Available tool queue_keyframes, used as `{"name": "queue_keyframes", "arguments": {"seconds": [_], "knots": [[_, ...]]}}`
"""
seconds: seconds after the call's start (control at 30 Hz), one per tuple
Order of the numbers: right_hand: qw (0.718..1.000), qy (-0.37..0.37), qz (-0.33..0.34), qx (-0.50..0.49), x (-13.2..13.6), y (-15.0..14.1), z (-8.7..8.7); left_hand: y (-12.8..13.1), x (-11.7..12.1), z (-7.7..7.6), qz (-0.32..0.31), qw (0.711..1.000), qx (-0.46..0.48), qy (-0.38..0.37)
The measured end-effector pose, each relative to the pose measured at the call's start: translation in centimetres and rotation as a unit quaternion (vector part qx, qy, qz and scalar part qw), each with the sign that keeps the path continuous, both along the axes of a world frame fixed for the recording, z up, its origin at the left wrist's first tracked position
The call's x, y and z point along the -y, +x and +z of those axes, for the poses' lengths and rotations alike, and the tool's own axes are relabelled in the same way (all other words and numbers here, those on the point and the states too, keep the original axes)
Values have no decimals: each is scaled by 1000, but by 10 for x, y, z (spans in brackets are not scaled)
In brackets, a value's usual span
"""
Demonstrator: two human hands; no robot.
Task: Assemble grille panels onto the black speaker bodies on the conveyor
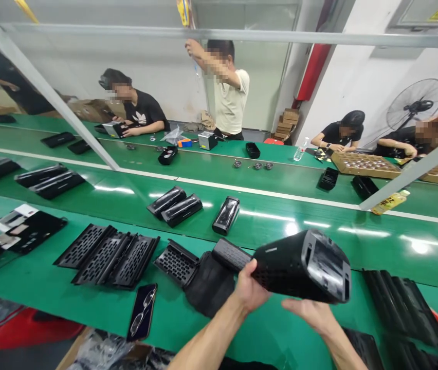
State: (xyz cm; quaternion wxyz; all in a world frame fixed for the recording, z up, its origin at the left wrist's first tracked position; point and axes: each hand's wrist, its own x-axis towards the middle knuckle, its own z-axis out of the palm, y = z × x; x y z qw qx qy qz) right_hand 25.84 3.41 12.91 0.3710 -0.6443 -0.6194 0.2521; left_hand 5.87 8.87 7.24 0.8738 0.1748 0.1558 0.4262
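1. Specs on dk slab, on grn bench.
2. R hand under blk housing, R of specs; fingers hidden, can't tell if gripping.
3. L hand grasps housing's L end.
4. Mesh panels just beyond specs.
5. Blk units farther beyond specs, on belt.

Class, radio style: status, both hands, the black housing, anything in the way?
Left hand gripping black housing. Right hand below it, contact unclear. Housing raised above green bench. Perforated panel near left hand.
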Motion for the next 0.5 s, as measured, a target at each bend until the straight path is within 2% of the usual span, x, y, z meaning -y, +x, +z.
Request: {"name": "queue_keyframes", "arguments": {"seconds": [0.03,0.07,0.1,0.17,0.2,0.27,0.33,0.4,0.5], "knots": [[1000,-3,1,7,0,-5,-2,0,5,-4,-30,1000,-10,-1],[1000,-3,2,2,0,-7,0,-4,7,-5,-29,999,-41,9],[1000,1,6,1,-1,-6,5,-11,6,-2,6,996,-84,31],[998,13,31,58,-2,2,20,-30,0,15,98,976,-169,101],[992,20,53,109,-4,6,28,-39,-5,25,115,961,-197,153],[972,29,97,212,-7,12,41,-50,-13,45,97,924,-267,254],[957,25,125,260,-9,15,46,-53,-17,56,83,890,-325,309],[959,14,140,245,-7,20,44,-52,-16,57,90,878,-349,313],[984,-12,101,144,5,35,32,-52,-9,47,110,894,-335,277]]}}
